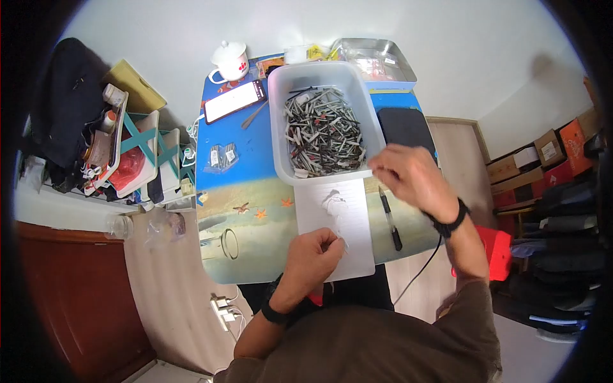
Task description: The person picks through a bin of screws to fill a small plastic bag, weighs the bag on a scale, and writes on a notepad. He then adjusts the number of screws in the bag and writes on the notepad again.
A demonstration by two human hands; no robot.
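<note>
My left hand (314, 256) is closed in a pinch above the lower part of a white lined sheet of paper (313, 210). A thin, clear bit shows by its fingertips, too small to name. On the paper lies a crumpled clear scrap (333, 201), perhaps plastic. My right hand (415, 177) hovers by the front right corner of a translucent plastic bin (278, 127), its fingers curled together; whatever they hold is hidden. Inside the bin is a heap of small thin grey and dark pieces (325, 131). A black and clear pen (389, 220) lies below my right hand.
A lit phone (235, 102), tweezers (254, 116), a small clear packet (221, 157) and a lidded white mug (230, 62) stand or lie left of the bin. Right and behind are a black flat case (407, 131) and an open tin (399, 70). A cable hangs near my right wrist.
</note>
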